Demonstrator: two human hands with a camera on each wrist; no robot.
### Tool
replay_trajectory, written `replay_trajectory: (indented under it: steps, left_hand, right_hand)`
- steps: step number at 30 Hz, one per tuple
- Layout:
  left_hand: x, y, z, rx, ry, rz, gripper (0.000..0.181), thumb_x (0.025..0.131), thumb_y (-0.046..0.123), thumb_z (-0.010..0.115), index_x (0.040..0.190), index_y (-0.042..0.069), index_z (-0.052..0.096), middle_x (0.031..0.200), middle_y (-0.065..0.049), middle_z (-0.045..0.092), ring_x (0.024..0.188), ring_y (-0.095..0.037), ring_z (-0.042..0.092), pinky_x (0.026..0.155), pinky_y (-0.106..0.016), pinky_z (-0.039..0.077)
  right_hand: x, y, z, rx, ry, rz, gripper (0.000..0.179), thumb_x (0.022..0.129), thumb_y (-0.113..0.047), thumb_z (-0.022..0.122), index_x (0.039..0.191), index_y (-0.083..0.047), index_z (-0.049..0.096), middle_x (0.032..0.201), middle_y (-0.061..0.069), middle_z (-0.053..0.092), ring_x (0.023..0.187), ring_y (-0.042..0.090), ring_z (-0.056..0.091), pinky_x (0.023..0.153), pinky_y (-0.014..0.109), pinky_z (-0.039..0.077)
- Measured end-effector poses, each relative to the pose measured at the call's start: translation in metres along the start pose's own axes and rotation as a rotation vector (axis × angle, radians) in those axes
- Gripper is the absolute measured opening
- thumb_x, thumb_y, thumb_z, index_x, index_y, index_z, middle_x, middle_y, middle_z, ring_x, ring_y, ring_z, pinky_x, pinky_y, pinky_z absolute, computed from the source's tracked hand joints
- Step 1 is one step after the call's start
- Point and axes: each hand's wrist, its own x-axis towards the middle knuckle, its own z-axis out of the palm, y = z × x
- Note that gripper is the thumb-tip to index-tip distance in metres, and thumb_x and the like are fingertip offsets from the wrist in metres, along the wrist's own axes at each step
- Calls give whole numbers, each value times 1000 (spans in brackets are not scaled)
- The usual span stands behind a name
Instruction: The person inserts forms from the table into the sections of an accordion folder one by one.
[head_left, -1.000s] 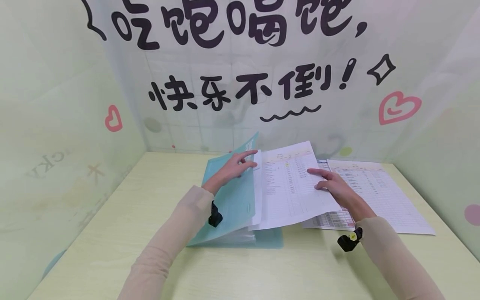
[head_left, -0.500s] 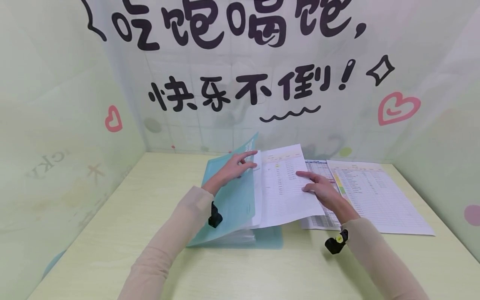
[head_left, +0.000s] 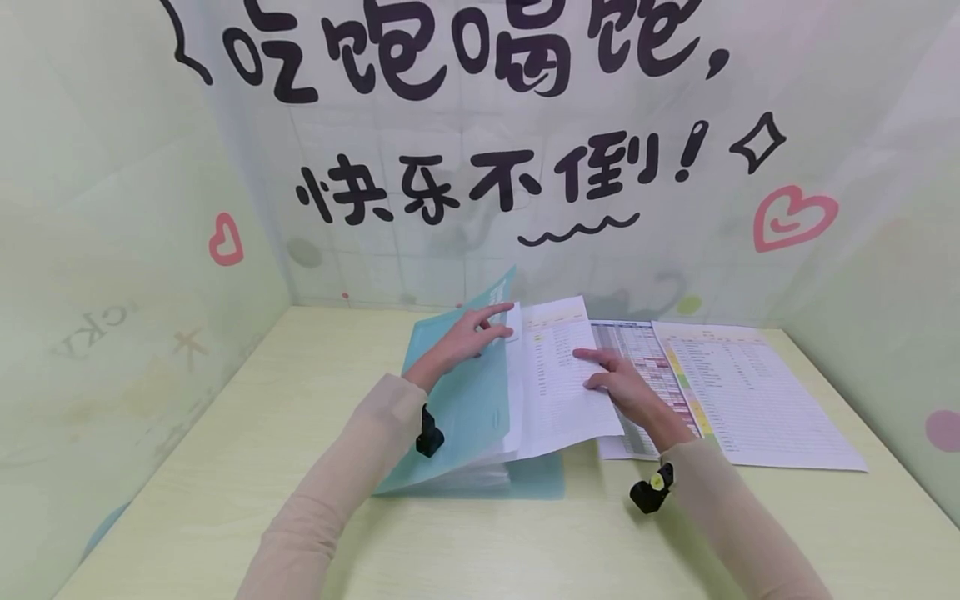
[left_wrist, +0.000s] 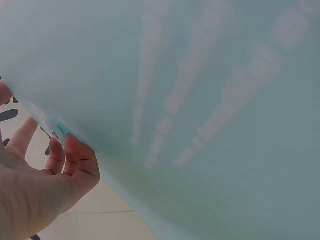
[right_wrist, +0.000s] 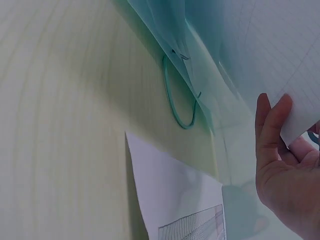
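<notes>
A teal plastic file folder (head_left: 461, 417) lies on the table, its front cover raised and leaning left. My left hand (head_left: 468, 333) pinches the cover's upper right edge; in the left wrist view the thumb and fingers (left_wrist: 82, 162) meet at that edge. A printed paper sheet (head_left: 558, 417) stands tilted at the folder's opening, its left part behind the cover and other white papers. The sheet's right edge is between the thumb and fingers of my right hand (head_left: 628, 387). In the right wrist view, the sheet's corner (right_wrist: 295, 127) is in that hand.
Behind my right hand lies a table-printed sheet (head_left: 630, 333) with coloured rows, partly under another printed sheet (head_left: 765, 400). A teal elastic loop (right_wrist: 172, 100) sticks out from the folder. A printed fabric wall (head_left: 450, 267) closes off the table's back.
My right hand has moved left with the paper sheet, and more of it is now behind the cover. More of the coloured-row sheet shows. The left hand stays at the folder's cover.
</notes>
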Motion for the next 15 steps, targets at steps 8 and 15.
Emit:
replay_trajectory:
  steps: [8,15]
  left_hand:
    - [0,-2,-1,-7,-2,47,50,83,39,54,131,31,43,89,-2,46,81,-20,43,62,-30,43]
    - [-1,1,-1,-17,-13,23,49,84,38,54,131,32,43,90,1,44,85,-19,43,67,-31,44]
  right_hand:
    - [4,3,13,27,-7,18,55,79,9,43,132,-2,38,126,22,39,92,25,54,70,33,48]
    - [7,5,22,0,19,2,56,77,10,43,131,0,38,126,22,38,96,26,50,70,31,47]
